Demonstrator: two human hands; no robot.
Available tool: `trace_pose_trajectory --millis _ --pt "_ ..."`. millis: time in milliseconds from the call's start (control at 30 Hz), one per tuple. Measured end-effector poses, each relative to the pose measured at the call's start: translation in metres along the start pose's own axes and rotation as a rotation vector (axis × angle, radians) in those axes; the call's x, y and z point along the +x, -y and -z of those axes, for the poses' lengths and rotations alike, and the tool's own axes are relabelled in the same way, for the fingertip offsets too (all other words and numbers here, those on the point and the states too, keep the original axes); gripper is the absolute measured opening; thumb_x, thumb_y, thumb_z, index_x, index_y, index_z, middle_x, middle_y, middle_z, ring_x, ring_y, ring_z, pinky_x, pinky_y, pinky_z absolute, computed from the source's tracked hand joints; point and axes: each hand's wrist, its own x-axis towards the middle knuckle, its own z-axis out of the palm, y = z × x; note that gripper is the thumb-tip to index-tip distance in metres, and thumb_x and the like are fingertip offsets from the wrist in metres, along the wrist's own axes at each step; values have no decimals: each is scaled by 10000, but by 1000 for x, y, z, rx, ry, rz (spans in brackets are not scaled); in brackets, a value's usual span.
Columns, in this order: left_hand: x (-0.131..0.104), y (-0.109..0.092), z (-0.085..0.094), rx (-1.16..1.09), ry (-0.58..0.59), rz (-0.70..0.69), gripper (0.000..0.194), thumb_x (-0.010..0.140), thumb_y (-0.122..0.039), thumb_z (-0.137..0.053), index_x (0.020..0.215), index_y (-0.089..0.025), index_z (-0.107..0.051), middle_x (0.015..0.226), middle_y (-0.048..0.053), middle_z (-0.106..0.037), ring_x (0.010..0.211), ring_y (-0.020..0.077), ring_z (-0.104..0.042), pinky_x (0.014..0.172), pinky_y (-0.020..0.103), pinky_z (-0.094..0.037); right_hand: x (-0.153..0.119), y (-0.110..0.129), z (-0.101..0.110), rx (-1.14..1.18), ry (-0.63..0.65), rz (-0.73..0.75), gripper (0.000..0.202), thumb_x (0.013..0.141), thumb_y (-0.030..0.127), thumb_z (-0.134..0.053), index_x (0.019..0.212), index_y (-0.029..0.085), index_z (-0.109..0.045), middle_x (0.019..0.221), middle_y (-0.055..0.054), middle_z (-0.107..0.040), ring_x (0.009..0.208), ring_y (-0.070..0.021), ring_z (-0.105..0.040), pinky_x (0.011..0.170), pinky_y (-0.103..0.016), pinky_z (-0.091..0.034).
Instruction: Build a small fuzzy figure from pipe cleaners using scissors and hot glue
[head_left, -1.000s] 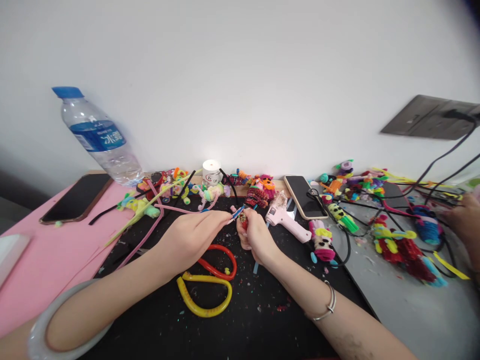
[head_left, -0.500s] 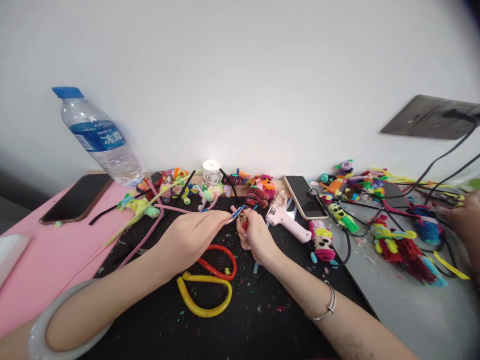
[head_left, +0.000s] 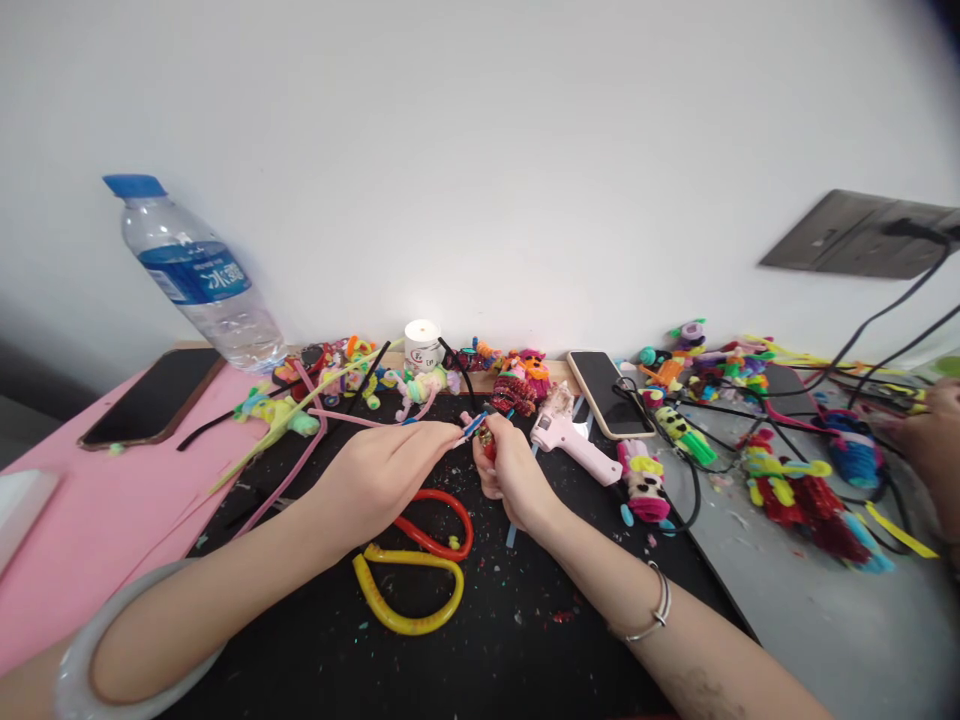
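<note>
My left hand [head_left: 386,465] is closed, with thumb and fingertips pinching a small blue-and-pink piece [head_left: 471,429]. My right hand [head_left: 516,472] is curled closed around a small red-and-gold piece [head_left: 487,444], mostly hidden by its fingers. Both hands meet over the black mat [head_left: 525,620], their pieces close together; whether they touch I cannot tell. Below them lie a yellow looped handle [head_left: 409,627] and a red looped handle [head_left: 466,525], partly behind the left hand. A pink glue gun [head_left: 574,445] rests just right of my right hand.
A water bottle [head_left: 202,275] leans on the wall beside a dark phone [head_left: 154,398]. Another phone [head_left: 611,395], a white round container [head_left: 424,346] and several fuzzy pipe-cleaner figures [head_left: 646,483] line the back. Black cables [head_left: 885,330] hang right, near another person's hand [head_left: 934,435].
Both of my hands stay in nearly the same place and grip. At the far right, the other person's hand has shifted slightly.
</note>
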Motion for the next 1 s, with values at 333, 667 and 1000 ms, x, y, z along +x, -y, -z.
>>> trace_pose_trajectory --millis 333,667,1000 --pt "2 -1 2 3 -5 -16 179 884 -135 -489 1009 -112 -614 917 85 -716 818 160 -674 775 231 -523 0 -1 0 1 -20 15 486 881 362 -273 425 208 -333 344 88 -224 290 -48 -139 288 -166 -116" --pt "1 0 1 53 -19 -48 164 885 -135 -490 1010 -114 -595 904 73 -714 796 151 -672 765 228 -524 1 -2 0 19 -22 2 501 894 355 -268 420 206 -329 348 86 -220 289 -49 -143 290 -168 -113" --pt "4 -1 4 59 16 -61 158 899 -151 -461 977 -114 -594 881 74 -715 773 155 -680 715 233 -534 0 2 2 61 0 -41 588 868 563 -273 400 208 -310 345 85 -207 293 -46 -135 300 -177 -101"
